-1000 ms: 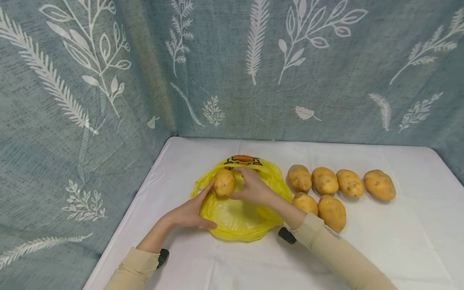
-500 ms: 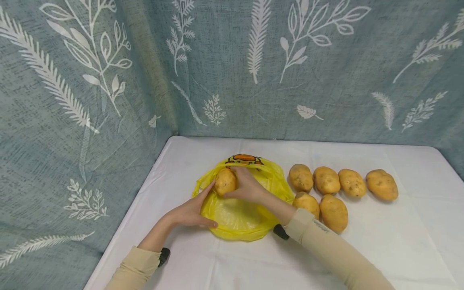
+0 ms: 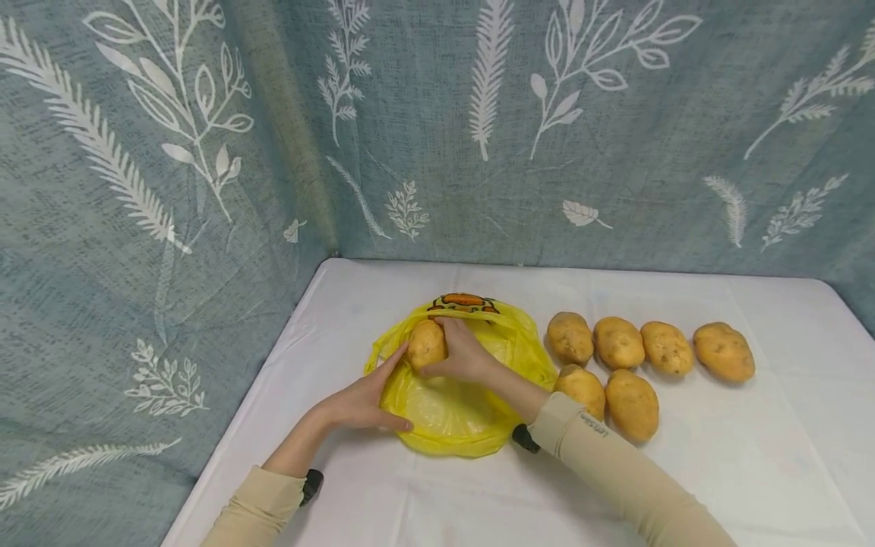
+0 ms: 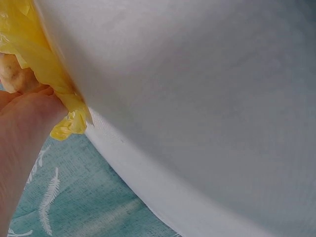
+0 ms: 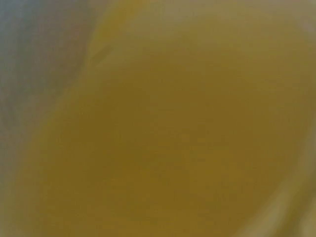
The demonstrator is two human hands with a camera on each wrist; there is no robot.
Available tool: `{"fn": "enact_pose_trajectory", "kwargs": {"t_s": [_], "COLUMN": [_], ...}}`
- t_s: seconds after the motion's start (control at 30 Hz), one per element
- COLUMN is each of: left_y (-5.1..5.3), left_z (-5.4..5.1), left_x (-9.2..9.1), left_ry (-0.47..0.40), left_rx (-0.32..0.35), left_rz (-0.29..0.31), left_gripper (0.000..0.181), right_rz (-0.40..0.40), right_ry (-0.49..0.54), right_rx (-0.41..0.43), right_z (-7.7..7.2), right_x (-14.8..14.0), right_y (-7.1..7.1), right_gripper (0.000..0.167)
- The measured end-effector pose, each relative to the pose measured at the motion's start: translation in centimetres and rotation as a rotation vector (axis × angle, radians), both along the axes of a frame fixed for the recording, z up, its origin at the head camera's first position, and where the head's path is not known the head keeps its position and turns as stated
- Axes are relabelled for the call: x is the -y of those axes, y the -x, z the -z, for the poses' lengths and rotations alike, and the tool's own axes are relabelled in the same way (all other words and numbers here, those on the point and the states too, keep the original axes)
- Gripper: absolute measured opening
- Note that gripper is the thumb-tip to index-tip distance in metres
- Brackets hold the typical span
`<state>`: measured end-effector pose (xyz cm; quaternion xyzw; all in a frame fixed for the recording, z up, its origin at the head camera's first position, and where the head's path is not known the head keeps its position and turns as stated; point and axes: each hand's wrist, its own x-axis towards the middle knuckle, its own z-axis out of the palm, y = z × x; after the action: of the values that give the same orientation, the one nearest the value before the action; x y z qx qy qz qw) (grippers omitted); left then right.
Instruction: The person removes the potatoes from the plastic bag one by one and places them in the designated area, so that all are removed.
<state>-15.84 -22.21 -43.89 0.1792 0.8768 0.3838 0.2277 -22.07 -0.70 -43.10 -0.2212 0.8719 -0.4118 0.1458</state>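
A yellow plastic bag (image 3: 454,437) lies on the table with its mouth spread wide and an orange print on its far side. In its left part, my right hand (image 3: 472,357) holds a potato (image 3: 425,346) between fingers and thumb. My left hand (image 3: 358,403) rests at the bag's left edge, thumb and forefinger spread wide, the forefinger's tip close beside the potato. In the left wrist view, the left hand (image 4: 27,123) lies against the bag (image 4: 47,59), partly hiding the potato (image 4: 15,74). A yellow blur fills most of the right wrist view.
Several potatoes sit right of the bag: a back row ending with a potato (image 3: 724,352) at the far right, and a front pair including a potato (image 3: 632,405). White cloth covers the table (image 3: 752,463). A leaf-patterned curtain (image 3: 424,114) hangs behind and at the left.
My right hand has moved left onto the potato in the bag and now grips it; one second ago its fingers were spread apart from it. The left hand stays at the bag's edge.
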Motion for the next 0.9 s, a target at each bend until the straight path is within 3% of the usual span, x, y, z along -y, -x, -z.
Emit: {"fn": "enact_pose_trajectory", "kwargs": {"t_s": [0.5,0.9], "left_y": [0.0,0.0], "left_z": [0.0,0.0], "left_x": [-0.2,0.0], "left_ry": [-0.001,0.053], "left_rx": [-0.001,0.001], "left_rz": [0.002,-0.017], "left_gripper": [0.118,0.117], "right_rz": [0.018,-0.01], "right_ry": [-0.036,-0.031], "right_rx": [-0.027,-0.041], "right_z": [0.1,-0.5], "right_x": [-0.3,-1.4], "right_y": [0.0,-0.7], "right_gripper": [0.088,0.086]}}
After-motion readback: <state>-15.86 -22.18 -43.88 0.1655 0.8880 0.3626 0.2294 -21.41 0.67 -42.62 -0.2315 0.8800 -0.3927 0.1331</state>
